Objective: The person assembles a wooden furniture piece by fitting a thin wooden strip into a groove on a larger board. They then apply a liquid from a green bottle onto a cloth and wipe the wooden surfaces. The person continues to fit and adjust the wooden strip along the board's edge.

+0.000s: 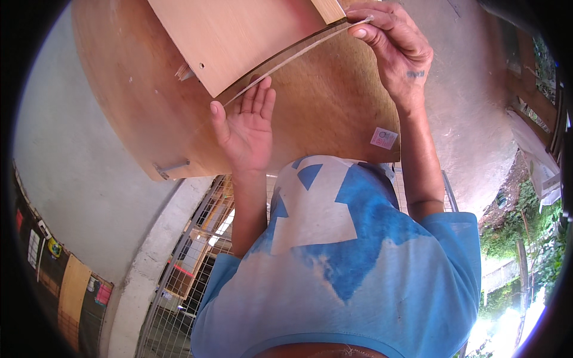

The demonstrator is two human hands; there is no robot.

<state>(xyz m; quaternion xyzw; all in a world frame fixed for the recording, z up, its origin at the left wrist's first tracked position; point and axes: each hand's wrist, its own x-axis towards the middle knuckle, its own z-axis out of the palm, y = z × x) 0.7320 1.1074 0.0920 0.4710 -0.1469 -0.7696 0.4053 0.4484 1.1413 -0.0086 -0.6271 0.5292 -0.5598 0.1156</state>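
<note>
A thin, pale strip or panel seen edge-on [298, 55] runs slantwise along the near edge of a light wood box-like piece [239, 42]. A narrow dark gap shows between the two. My right hand [403, 56] pinches the strip's far right end between thumb and fingers. Palm up, my left hand [248, 134] is at the strip's lower left end, its fingers stretched out and thumb apart; the fingertips meet the strip near the box's corner. A small hole [202, 65] shows in the box's face near that corner.
Beneath the box lies a brown wooden board [322, 119] with a small sticker [384, 138] near its right corner. A small metal piece [173, 167] rests at its front left edge. Wire mesh [203, 250] stands below, and greenery [525, 215] shows at right.
</note>
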